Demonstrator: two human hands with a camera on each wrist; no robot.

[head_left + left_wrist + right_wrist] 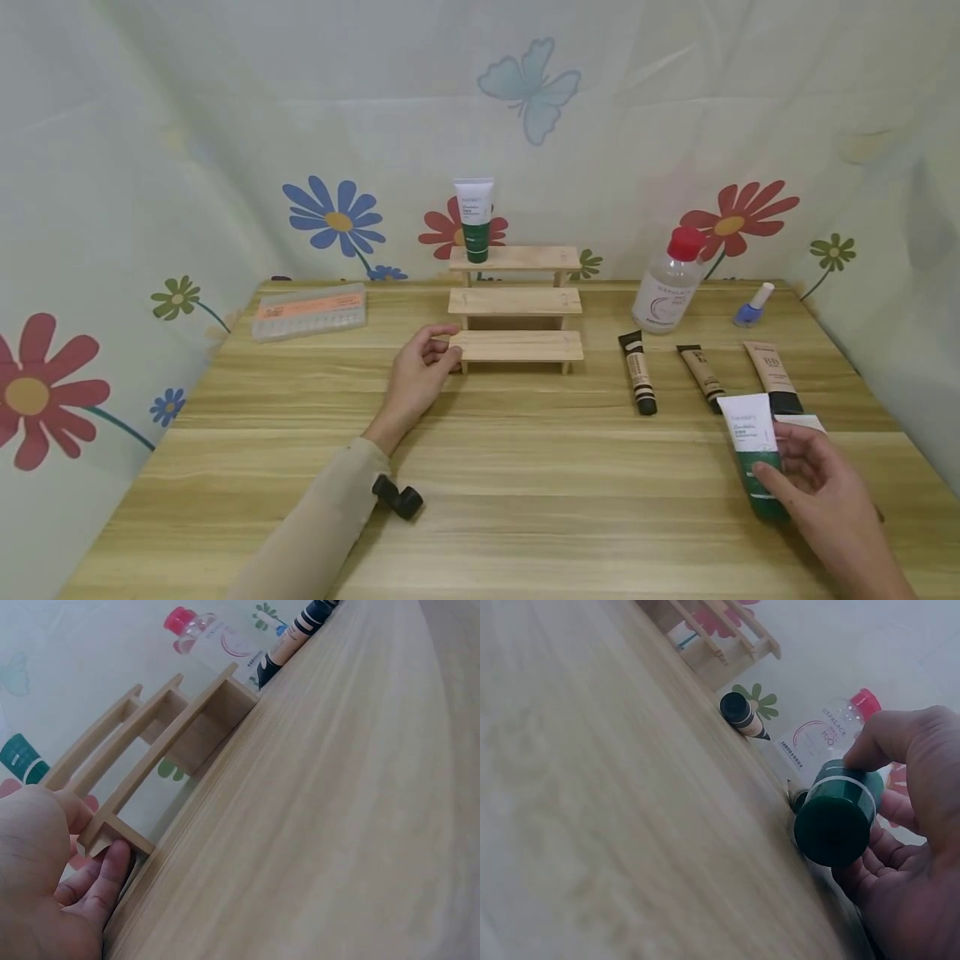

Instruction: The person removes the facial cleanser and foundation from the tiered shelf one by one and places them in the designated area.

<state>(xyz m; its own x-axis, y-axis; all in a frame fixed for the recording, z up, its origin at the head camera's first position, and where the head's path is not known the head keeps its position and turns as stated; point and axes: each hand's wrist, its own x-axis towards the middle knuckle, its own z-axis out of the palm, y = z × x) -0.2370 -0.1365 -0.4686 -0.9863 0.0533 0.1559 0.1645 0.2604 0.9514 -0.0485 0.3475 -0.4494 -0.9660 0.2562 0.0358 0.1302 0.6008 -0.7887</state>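
My right hand [832,492] holds a white and green squeeze tube [753,454] at the table's right side, thumb across its green lower part. In the right wrist view the tube's round green cap [832,829] faces the camera. At the middle of the table, my left hand [422,371] grips the left end of a three-tier wooden step shelf [517,343], at its lowest step. The left wrist view shows fingers [112,870] at that step's end leg. A matching white and green tube [474,221] stands upright on the top step, toward its left end.
Right of the shelf lie a black and beige tube [637,375], a second dark-ended tube [701,375] and a beige BB tube [772,375]. Behind them are a red-capped clear bottle [663,292] and a blue nail polish bottle [752,307]. A flat clear case [310,312] lies back left.
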